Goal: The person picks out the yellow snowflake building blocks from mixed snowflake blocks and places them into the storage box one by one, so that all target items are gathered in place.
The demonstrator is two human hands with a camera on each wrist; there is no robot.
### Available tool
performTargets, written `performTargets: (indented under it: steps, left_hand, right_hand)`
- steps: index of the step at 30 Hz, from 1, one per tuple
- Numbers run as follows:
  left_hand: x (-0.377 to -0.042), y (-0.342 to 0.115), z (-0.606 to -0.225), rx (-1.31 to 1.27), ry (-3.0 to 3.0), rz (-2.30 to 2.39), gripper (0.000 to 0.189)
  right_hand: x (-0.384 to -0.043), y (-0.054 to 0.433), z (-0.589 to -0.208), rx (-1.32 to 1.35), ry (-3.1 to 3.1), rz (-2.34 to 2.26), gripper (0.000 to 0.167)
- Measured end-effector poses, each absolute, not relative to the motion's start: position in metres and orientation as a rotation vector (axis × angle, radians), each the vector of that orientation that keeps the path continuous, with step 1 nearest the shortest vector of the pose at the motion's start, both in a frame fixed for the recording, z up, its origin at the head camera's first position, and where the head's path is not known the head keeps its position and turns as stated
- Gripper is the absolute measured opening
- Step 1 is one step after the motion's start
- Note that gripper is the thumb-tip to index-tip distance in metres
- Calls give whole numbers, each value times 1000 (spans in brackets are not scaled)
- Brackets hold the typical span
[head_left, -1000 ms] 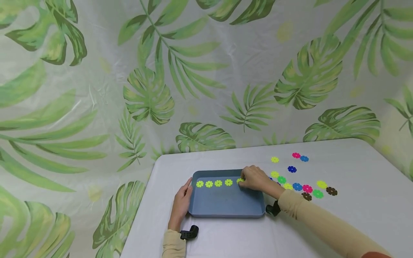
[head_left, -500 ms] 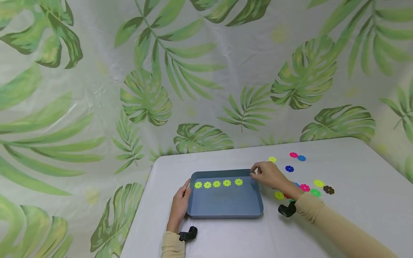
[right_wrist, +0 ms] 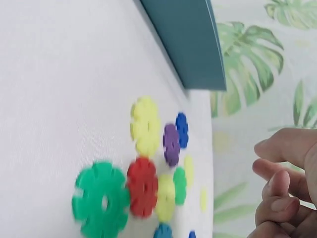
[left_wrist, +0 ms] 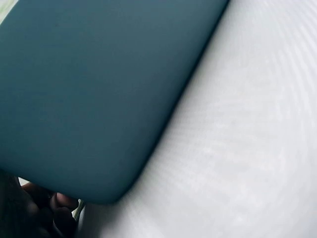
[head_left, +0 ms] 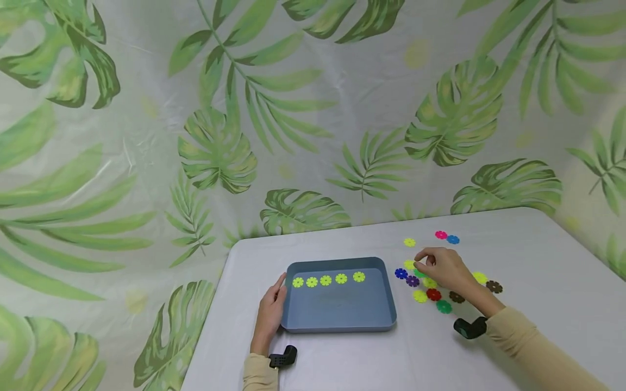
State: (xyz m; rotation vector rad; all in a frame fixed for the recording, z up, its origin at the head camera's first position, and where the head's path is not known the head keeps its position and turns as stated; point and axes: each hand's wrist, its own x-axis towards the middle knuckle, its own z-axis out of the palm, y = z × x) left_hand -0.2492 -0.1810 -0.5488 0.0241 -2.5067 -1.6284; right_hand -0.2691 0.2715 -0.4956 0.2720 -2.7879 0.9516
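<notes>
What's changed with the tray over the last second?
The right hand let go of the rightmost yellow disc in the tray and moved right, to the loose discs; it looks empty. The left hand stayed at the tray's left side, the other four discs in their row.

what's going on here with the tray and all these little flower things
A person's left hand rests against the left side of a blue-grey tray. Five yellow pieces lie in a row toward its far side. The right hand, with nothing visible in its fingers, hovers over loose mixed-colour pieces right of the tray.
</notes>
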Motion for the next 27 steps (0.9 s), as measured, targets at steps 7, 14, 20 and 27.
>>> performTargets:
  steps: [7, 14, 20, 27]
  left_hand:
    - [-249, -180, -549, 33, -2510, -1625, 42]
    - [-250, -181, -550, 35, -2504, -1631, 42]
    - [-250, -181, -550, 41, -2498, -1636, 42]
    - [-250, -181, -549, 36, -2506, -1632, 42]
  right_hand:
    - [-255, 307, -495, 185, -2795, 961, 22]
    - [-245, 339, -501, 137, -2796, 919, 27]
    - [-237, 359, -510, 118, -2796, 870, 28]
    - [-229, 380, -518, 45, -2830, 855, 38]
